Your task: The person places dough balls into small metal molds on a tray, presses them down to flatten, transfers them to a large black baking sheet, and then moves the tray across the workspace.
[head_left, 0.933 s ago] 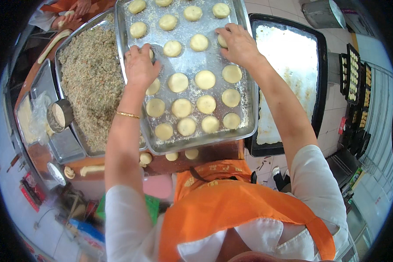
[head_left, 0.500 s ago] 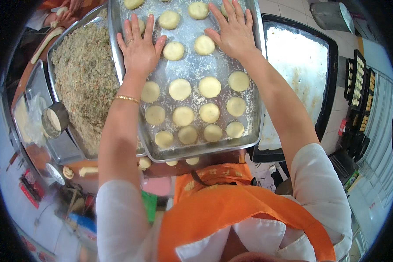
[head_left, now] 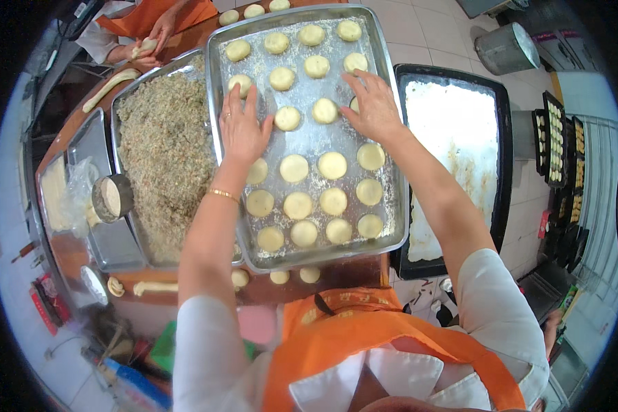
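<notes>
A large metal tray (head_left: 302,257) dusted with flour carries several rows of pale, round, flattened dough cakes (head_left: 294,168). Over its left side rests my left hand (head_left: 246,134), fingers apart and slightly bent, its fingertips by a dough cake (head_left: 239,85) in the second row. My right hand (head_left: 376,113) is spread over the right side, and part of a dough cake (head_left: 353,105) shows beneath it. Neither hand grips anything. Whatever lies under my left palm is hidden. The nearer cakes look flatter than the far ones.
A tray of crumbly filling (head_left: 165,137) sits at left, with a metal cup (head_left: 112,197) beside it. At right lies a dark-rimmed baking pan (head_left: 453,172). Another person's hands (head_left: 151,42) work dough at far left. Dough balls (head_left: 279,277) line the table's near edge.
The view has shifted, bringing the tray's far edge into sight. Both hands have drawn back slightly toward me over the tray, with their fingers now more bent than flat.
</notes>
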The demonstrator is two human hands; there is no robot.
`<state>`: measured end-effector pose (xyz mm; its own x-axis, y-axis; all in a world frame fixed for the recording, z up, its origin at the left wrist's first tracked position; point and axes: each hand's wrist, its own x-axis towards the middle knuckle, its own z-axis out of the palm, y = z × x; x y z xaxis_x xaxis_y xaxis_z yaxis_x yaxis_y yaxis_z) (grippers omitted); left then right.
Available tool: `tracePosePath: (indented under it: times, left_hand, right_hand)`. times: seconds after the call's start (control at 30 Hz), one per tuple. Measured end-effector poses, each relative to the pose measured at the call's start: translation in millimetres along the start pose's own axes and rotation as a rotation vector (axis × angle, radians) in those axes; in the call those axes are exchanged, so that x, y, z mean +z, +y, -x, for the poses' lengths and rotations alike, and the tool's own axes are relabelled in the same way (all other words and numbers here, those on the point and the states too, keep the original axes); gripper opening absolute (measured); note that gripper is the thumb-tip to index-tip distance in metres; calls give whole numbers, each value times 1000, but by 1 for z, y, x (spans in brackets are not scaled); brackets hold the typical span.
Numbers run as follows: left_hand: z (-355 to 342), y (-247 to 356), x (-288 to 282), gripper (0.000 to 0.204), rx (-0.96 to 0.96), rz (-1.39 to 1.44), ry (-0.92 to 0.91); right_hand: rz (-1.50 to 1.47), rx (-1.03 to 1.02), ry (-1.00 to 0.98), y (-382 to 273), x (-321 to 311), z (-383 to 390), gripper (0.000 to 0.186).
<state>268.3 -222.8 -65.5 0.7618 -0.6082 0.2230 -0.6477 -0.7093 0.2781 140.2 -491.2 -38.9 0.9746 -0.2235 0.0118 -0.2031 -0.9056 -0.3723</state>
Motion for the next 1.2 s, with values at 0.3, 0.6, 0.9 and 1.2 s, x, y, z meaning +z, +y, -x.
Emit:
tracePosePath:
  times: [0.3,0.6,0.9,1.2]
  left_hand:
    - [6,4,-27,60,-36,-154,-351]
    - [-2,59,-26,62,103,80,-162]
    - [-6,69,8,58,71,35,-254]
    - [-56,63,42,61,-140,170,148]
  right_hand:
    - [109,79,-87,3,-2,23,62]
    - [-100,-32,127,-41,-6,29,64]
    - [84,-144,41,-36,35,-2,65]
    - [-86,-42,419,-46,48,-47,61]
